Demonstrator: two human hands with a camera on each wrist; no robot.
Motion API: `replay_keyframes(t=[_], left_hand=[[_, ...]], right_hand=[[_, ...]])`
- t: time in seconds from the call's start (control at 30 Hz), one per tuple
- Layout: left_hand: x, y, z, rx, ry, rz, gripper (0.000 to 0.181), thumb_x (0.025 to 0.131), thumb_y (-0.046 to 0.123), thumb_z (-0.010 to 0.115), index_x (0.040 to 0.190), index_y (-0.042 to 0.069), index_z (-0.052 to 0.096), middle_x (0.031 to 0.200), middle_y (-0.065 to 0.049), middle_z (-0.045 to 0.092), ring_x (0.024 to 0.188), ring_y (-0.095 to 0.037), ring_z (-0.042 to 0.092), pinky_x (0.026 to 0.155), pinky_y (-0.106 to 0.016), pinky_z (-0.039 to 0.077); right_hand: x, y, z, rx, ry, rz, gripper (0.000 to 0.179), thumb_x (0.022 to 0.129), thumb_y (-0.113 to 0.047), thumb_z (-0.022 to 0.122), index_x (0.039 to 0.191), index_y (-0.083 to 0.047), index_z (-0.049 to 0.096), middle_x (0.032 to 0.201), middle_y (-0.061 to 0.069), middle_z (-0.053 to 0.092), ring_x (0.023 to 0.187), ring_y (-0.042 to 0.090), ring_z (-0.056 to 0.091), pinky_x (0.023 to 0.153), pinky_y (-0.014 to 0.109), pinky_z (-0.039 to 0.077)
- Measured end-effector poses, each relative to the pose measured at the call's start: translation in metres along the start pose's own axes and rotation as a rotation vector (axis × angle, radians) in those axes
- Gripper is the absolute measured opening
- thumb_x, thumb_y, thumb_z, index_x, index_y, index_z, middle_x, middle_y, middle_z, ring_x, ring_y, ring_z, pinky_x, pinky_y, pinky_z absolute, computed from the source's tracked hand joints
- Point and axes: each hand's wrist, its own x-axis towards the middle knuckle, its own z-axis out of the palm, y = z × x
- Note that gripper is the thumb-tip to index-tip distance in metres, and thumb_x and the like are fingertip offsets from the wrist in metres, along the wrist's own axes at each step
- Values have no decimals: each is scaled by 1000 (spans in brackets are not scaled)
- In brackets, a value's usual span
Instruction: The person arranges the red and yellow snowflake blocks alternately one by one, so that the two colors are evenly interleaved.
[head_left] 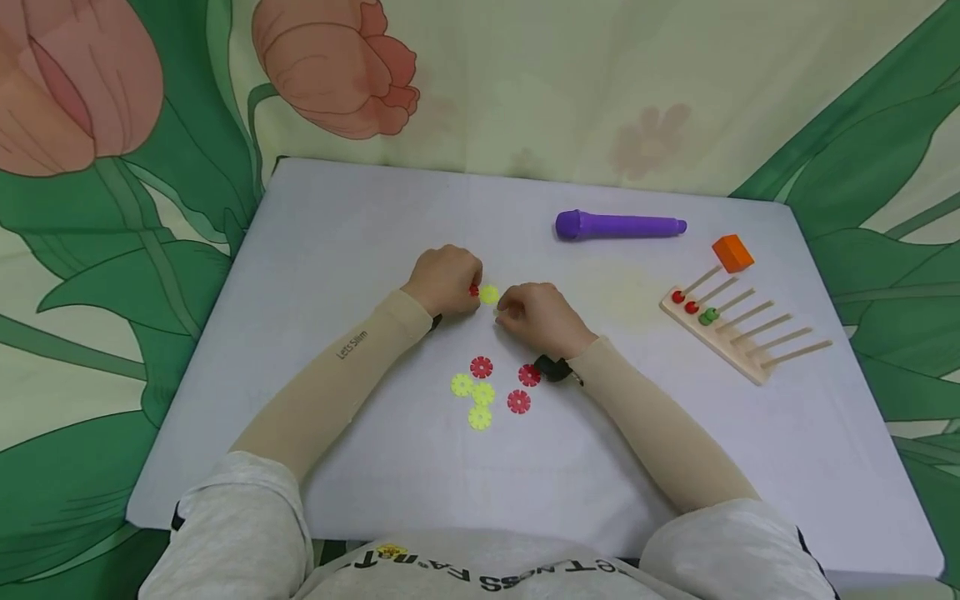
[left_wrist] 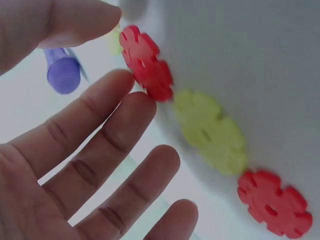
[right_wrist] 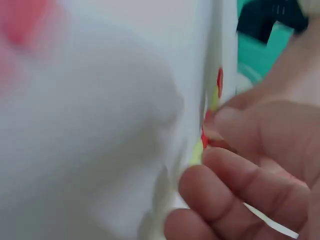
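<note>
My left hand (head_left: 447,282) pinches a red notched plastic disc (left_wrist: 145,62) between thumb and fingertips. In the left wrist view it lies in a row with a yellow notched disc (left_wrist: 210,132) and another red disc (left_wrist: 274,204), edges meeting. The head view hides most of this row under the left hand. A further yellow disc (head_left: 488,294) shows between the two hands. At its lower right edge are the bent fingertips of my right hand (head_left: 542,318); I cannot tell whether they grip it.
Loose yellow discs (head_left: 480,417) and red discs (head_left: 519,402) lie nearer my body, one by the right wrist strap. A purple toy microphone (head_left: 622,226) lies at the back. To the right are an orange block (head_left: 732,253) and a wooden peg board (head_left: 716,337) with red and green beads.
</note>
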Motion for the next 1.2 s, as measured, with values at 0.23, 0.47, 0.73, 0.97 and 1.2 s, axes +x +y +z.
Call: replay_keyframes(t=[0.23, 0.47, 0.73, 0.97, 1.2], left_hand=[[5, 8, 3, -11, 4, -14, 32, 86, 39, 81, 100, 10, 76, 96, -5, 75, 89, -23, 68, 75, -42, 59], [7, 15, 1, -74, -26, -29, 28, 89, 29, 80, 108, 8, 77, 107, -7, 76, 96, -22, 67, 80, -39, 60], [8, 21, 1, -122, -44, -29, 24, 90, 23, 79, 108, 7, 78, 109, -8, 76, 96, -22, 66, 83, -38, 59], [10, 19, 0, -133, -47, -36, 26, 89, 23, 82, 110, 8, 79, 109, -7, 77, 95, -21, 66, 85, -37, 59], [9, 18, 6, -170, -45, -31, 23, 89, 23, 83, 107, 10, 80, 105, -5, 77, 93, -21, 65, 81, -37, 58]], right_hand=[[-51, -2, -2, -81, -102, 57, 36, 84, -33, 86, 105, -9, 70, 69, 0, 59, 61, 14, 53, 61, 29, 46], [-74, -13, -2, -180, -78, 22, 42, 79, -29, 91, 108, -7, 71, 80, 2, 64, 70, 14, 54, 66, 30, 48], [-81, -19, 2, -191, -53, -20, 26, 79, -12, 86, 101, -6, 73, 88, 4, 67, 78, 17, 56, 68, 29, 50], [-68, -12, 3, -145, -45, -29, 22, 75, -8, 77, 97, -6, 72, 87, 3, 65, 79, 17, 56, 73, 32, 50], [-50, 0, -3, -89, 6, 37, 18, 79, -11, 78, 96, -7, 73, 87, 4, 67, 82, 18, 60, 84, 40, 50]])
